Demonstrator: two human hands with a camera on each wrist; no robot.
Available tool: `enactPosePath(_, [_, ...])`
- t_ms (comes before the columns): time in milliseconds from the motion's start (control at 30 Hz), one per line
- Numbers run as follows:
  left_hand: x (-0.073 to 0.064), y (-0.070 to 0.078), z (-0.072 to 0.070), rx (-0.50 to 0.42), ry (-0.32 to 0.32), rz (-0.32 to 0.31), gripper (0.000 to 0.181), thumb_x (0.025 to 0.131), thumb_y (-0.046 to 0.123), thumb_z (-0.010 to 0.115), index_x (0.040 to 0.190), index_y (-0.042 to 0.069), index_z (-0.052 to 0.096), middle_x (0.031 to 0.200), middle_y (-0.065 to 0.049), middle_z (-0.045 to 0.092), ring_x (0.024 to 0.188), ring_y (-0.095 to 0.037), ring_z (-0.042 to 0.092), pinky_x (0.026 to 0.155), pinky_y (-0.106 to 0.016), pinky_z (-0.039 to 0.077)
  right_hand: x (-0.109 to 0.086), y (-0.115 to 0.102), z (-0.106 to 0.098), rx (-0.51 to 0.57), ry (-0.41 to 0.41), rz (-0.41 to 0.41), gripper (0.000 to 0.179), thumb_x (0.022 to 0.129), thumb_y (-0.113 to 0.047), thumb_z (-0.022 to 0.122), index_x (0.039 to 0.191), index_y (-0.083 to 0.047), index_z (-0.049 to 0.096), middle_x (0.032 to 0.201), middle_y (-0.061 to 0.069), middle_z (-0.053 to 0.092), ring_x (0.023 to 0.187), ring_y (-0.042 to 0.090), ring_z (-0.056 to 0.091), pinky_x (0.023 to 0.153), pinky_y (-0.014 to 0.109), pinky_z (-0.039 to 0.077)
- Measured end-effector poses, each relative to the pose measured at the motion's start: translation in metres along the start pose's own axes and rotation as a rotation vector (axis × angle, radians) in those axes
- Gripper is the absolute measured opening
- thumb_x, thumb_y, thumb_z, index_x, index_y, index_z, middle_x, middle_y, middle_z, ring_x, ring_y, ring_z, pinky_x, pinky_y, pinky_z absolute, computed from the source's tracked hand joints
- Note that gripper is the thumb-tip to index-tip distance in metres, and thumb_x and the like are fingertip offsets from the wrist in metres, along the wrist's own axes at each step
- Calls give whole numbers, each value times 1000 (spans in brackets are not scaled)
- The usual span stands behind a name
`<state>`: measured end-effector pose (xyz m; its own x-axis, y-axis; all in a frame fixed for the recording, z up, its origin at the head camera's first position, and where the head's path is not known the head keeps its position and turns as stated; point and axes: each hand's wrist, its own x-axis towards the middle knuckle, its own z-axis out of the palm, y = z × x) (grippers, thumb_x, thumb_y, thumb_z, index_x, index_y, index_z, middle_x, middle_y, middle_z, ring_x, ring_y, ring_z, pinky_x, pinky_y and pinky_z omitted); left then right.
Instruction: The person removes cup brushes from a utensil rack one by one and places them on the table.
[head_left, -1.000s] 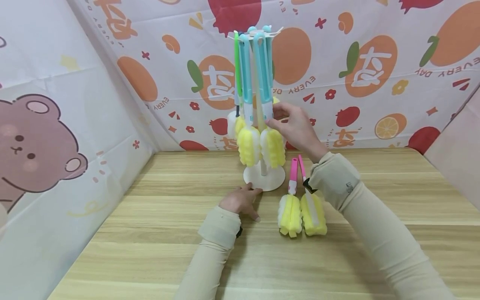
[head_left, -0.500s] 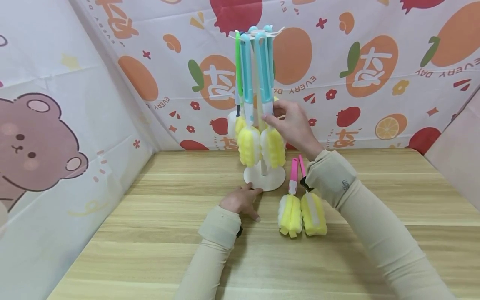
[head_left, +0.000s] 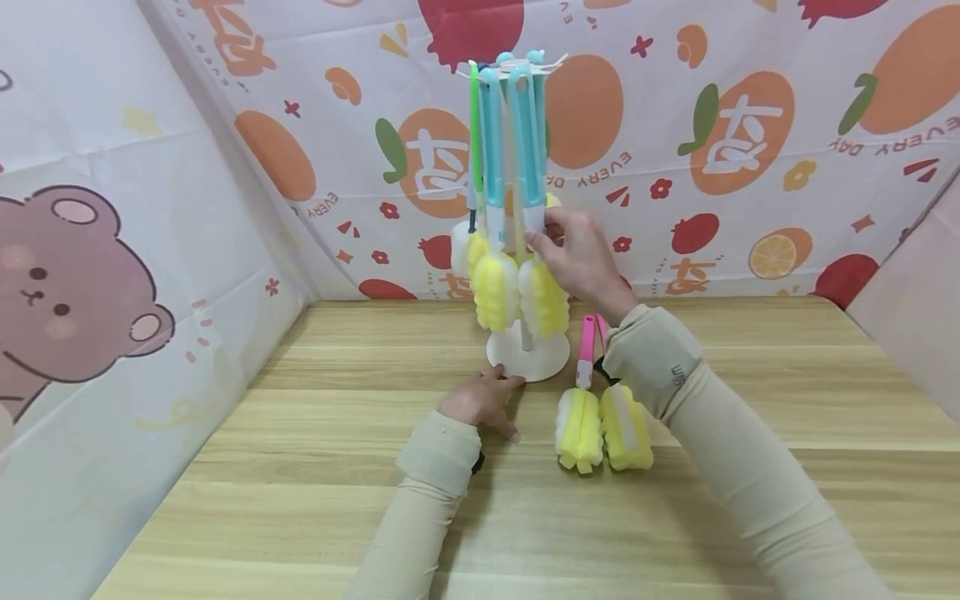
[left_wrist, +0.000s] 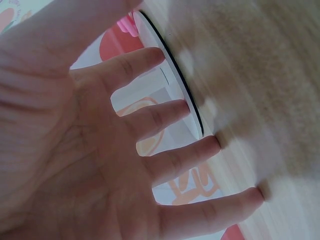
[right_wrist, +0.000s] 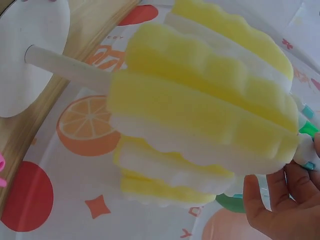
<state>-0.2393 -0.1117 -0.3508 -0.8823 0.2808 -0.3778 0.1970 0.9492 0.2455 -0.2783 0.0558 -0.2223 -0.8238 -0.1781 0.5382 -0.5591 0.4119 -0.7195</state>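
Note:
A white stand [head_left: 527, 354] with a round base carries several hanging sponge bottle brushes. My right hand [head_left: 581, 254] pinches the white neck of a blue-handled sponge brush [head_left: 543, 296] on the stand's front right side. Beside it hangs another blue-handled sponge brush [head_left: 496, 292]. In the right wrist view, the fingers [right_wrist: 295, 195] lie at the brush's neck, just past its yellow-and-white sponge [right_wrist: 200, 120]. My left hand [head_left: 480, 404] rests on the table with spread fingers. Its fingertips touch the rim of the stand's base [left_wrist: 175, 75] and the tabletop.
Two pink-handled sponge brushes, the left brush [head_left: 580, 429] and the right brush [head_left: 627, 427], lie on the wooden table [head_left: 337, 467] below my right forearm. A green-handled brush [head_left: 476, 133] hangs at the stand's left. A fruit-print cloth [head_left: 465, 192] stands behind the table.
My right hand and forearm have shifted slightly left while the hand keeps at the brush's neck. The hanging sponges have swung a little left. The left hand stays in place.

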Motion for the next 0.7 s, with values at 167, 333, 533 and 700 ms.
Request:
enactPosePath(167, [-1,-1,0,-14,-3,-8,88,80,33,88,156,26,43,166,-11,24,147,-38,28,109,-59,37,-2,-1,1,-6,-6,12,32,99,-5,65,129,8,63,125,20,67,103,32,65,98,43,52])
enactPosePath(333, [-1,-2,0,-20,-8,-9,89,81,32,87,157,25,42,167,-10,22,148,-39,26,110,-61,35,-5,1,-1,-6,-6,-6,33,100,-5,64,131,8,62,124,20,67,104,32,65,98,42,52])
enactPosePath(533, [1,-1,-1,-20,-10,-8,89,81,32,87,157,24,42,167,-10,22,149,-39,26,111,-60,34,-8,0,-3,-16,4,-35,30,100,-3,62,127,11,63,116,23,69,97,33,66,93,43,55])
enactPosePath(700, [0,0,0,-26,-14,-12,88,81,32,87,157,25,42,167,-9,23,148,-39,26,109,-61,35,-10,1,-3,-48,0,-30,30,101,-4,62,127,10,62,116,23,69,96,32,66,92,43,55])
